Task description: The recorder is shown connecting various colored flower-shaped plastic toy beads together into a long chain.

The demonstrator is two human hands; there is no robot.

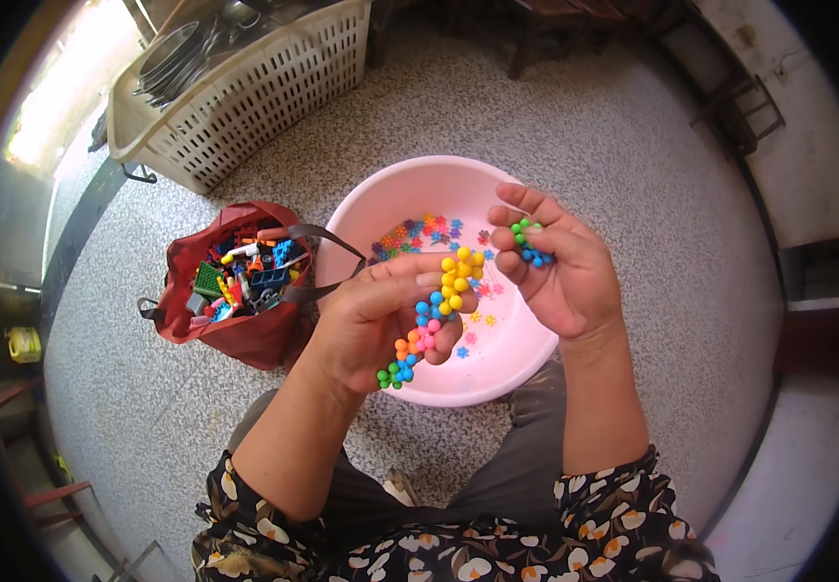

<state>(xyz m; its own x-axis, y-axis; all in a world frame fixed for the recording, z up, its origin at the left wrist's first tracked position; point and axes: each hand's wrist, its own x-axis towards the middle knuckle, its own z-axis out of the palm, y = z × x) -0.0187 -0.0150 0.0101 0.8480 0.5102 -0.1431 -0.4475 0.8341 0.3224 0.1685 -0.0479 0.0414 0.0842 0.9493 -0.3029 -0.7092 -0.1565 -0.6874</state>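
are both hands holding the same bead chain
No, the left hand holds the bead chain, while the right hand holds a separate green-and-blue piece.

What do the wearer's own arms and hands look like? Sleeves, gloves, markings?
Left hand and right hand are bare: no gloves, watch or bracelet visible. Left forearm and right forearm are uncovered too. Left sleeve and right sleeve are loose, ending around the elbows; black fabric with white flower print and orange-yellow accents. No cables visible on either arm.
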